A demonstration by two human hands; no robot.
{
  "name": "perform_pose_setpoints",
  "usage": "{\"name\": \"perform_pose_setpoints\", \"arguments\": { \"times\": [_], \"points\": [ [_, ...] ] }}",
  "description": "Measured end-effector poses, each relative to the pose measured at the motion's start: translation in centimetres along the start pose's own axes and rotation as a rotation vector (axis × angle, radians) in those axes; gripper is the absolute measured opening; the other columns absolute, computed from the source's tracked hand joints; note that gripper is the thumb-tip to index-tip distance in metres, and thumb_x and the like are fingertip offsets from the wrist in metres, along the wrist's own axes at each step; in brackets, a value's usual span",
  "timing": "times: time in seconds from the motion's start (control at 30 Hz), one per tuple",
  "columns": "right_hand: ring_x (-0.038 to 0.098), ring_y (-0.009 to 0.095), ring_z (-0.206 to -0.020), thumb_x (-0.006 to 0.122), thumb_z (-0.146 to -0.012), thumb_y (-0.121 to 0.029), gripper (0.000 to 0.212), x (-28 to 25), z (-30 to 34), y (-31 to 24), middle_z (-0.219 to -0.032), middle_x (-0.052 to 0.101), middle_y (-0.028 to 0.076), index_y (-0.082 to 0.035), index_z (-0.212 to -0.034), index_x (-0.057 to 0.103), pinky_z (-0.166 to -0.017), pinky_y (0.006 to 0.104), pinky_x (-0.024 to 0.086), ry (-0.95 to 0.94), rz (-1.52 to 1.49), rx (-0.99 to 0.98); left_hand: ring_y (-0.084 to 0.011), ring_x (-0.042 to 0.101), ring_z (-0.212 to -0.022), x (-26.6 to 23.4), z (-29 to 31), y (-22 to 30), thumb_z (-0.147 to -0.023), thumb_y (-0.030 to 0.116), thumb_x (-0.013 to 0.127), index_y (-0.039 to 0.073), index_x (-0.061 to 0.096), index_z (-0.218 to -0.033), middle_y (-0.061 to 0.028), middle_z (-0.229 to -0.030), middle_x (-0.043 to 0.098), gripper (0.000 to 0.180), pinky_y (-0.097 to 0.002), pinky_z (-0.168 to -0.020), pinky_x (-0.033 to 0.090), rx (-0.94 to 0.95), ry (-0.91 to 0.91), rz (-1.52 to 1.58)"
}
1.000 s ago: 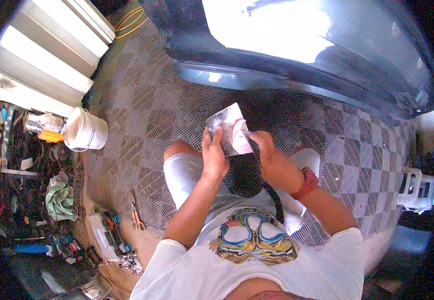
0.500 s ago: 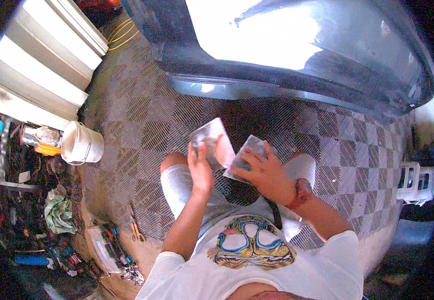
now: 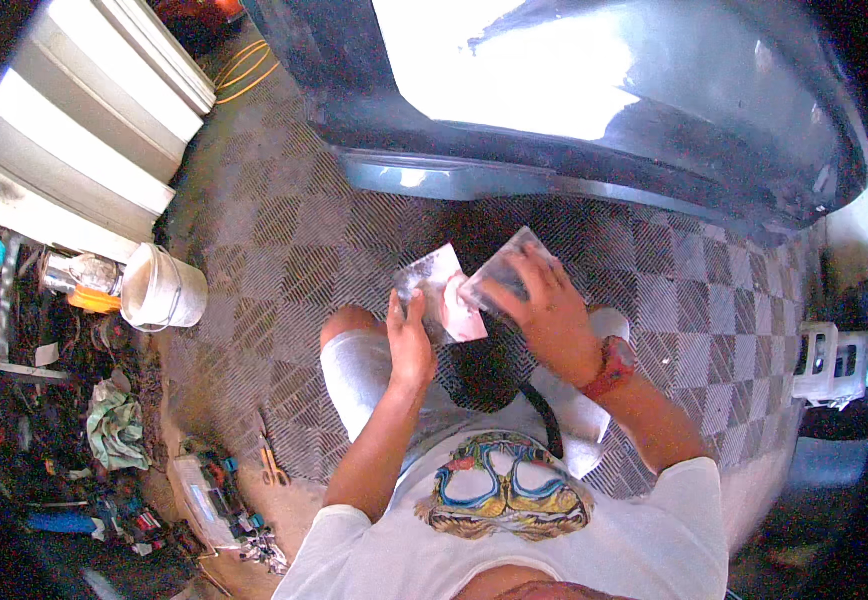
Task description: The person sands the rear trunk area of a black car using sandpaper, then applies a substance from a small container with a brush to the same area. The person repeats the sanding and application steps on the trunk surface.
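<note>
My left hand grips a thin whitish rectangular plate by its left side, thumb on the upper face. A smear of pink paste lies on that plate, beside a grey-stained area. In my right hand is a flat, translucent rectangular spreader, its fingers laid across the face. The spreader's lower left corner meets the plate at the pink paste. Both are held above my bent knees, in front of a dark glossy car body panel with a large bright patch.
A white bucket stands at the left beside a pale corrugated panel. Tools and a green cloth crowd the left side, with scissors on the floor. A white plastic stool is at the right. Checkered matting covers the floor.
My right hand has raised the spreader up and to the right and turned it. The plate in my left hand has shifted slightly right, and its pink smear has changed shape.
</note>
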State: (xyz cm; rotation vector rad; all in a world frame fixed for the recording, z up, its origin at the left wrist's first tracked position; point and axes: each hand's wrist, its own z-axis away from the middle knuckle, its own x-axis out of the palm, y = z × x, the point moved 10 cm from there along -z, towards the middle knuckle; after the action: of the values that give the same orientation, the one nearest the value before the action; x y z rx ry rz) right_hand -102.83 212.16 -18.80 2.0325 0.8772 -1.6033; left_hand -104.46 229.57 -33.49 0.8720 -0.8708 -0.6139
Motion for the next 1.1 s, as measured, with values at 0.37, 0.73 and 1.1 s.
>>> {"name": "perform_pose_setpoints", "arguments": {
  "times": [0.37,0.73,1.1],
  "points": [
    [0.045,0.04,-0.135,0.058,-0.09,-0.021,0.036,-0.1,0.7,-2.6,-0.135,0.054,0.011,-0.027,-0.126,0.064,-0.105,0.0782,0.026,-0.027,-0.051,-0.045,-0.0253,0.05,-0.13,2.3,2.1,2.7,-0.101,0.027,0.059,-0.004,0.035,-0.152,-0.0158,-0.144,0.052,0.065,-0.037,-0.113,0.035,0.136,-0.093,-0.333],
    [0.046,0.044,-0.135,0.052,-0.093,-0.012,0.045,-2.6,2.0,-3.4,-0.14,0.047,0.021,-0.023,-0.136,0.056,-0.112,0.0571,0.04,0.027,-0.778,0.012,-0.0216,0.065,-0.104,3.1,1.3,1.2,-0.103,0.02,0.052,0.006,0.05,-0.133,-0.0081,-0.114,0.064,0.033,-0.0371,-0.093,0.052,-0.118,-0.102,0.266],
    [0.057,0.032,-0.126,0.056,-0.092,0.002,0.046,2.4,2.9,0.8,-0.134,0.057,0.018,-0.001,-0.138,0.047,-0.106,0.042,0.047,-0.009,-1.19,0.234,-0.0237,0.057,-0.122,2.9,1.3,0.4,-0.103,0.021,0.055,0.004,0.044,-0.143,-0.0086,-0.133,0.059,0.046,-0.0398,-0.105,0.045,-0.125,-0.106,0.23]
  ]
}}
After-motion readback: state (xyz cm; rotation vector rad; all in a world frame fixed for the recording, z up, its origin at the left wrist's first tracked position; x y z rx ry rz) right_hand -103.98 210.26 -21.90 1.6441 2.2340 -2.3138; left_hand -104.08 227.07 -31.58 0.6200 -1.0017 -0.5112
